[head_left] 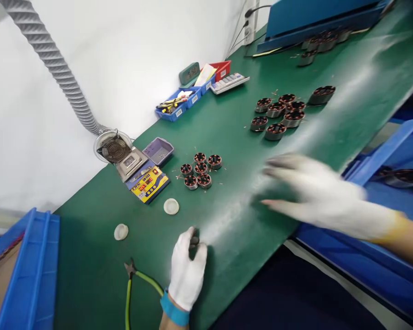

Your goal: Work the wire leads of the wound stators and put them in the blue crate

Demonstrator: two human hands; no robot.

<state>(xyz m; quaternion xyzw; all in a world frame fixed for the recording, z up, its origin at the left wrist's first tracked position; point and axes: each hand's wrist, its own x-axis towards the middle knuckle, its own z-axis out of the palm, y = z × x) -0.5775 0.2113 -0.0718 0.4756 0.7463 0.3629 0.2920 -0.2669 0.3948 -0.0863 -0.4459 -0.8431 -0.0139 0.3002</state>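
Observation:
My left hand (pixel 188 270), in a white glove with a blue wristband, rests on the green table. Its fingers are loosely bent, thumb and forefinger apart, with no object visible between them. Beside its wrist lie cutting pliers (pixel 131 270) with green handles. My right hand (pixel 309 190), also gloved and smeared by motion, hovers over the table's front edge. Its thumb stands away from the fingers, and nothing shows in it. Between and beyond the hands are a cluster of small copper-wound motor stators (pixel 201 168) and a group of larger stators (pixel 276 109).
A solder pot (pixel 130 161) with a yellow-blue control panel stands under a grey duct (pixel 51 55). Nearby are a purple tray (pixel 158 151) and two pale round lids, one (pixel 171 206) nearer the stators. Blue crates flank the table, left (pixel 30 270) and right (pixel 382 156).

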